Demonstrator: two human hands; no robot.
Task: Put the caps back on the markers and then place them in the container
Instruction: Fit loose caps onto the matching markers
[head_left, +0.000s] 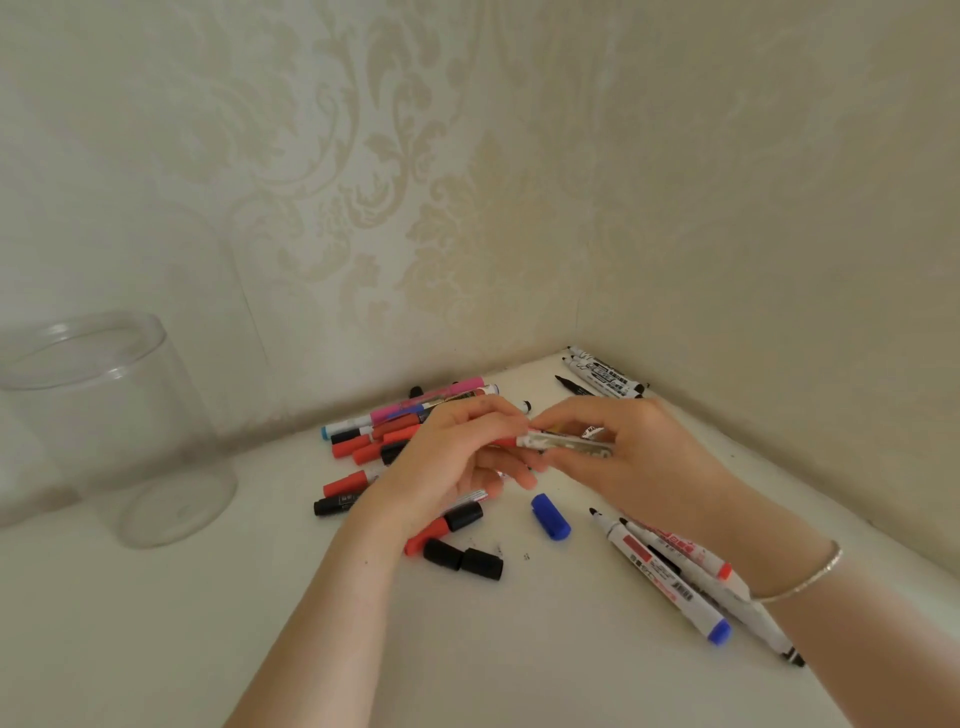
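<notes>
A white marker (569, 443) lies level between both hands, just above the white table (519, 649). The right hand (631, 457) curls round its barrel, thumb and fingers pinching it. The left hand (457, 457) meets the marker's left end, where a bit of red (503, 442) shows at the fingertips; its fingers are bent in and pinch that end. Whether the red bit is a cap or the tip cannot be told.

Just below the hands a loose blue cap (550, 517) lies on the table. To its left lie two black caps (462, 558) end to end, and a red cap with a black cap (444, 525) against it. Behind and under the left hand is a pile of markers (384, 431), red, black, pink and blue ones, lying close together.

By the right forearm three or four uncapped markers (675, 577) lie side by side, tips pointing toward the hands. In the far corner more black-printed markers (602, 376) lie against the wall.

The clear round container (104, 415) stands upright at the left, well apart from the hands. Nothing shows inside it.

A thin bracelet (800, 577) sits on the right wrist. Patterned cream wallpaper (415, 182) covers both walls.
</notes>
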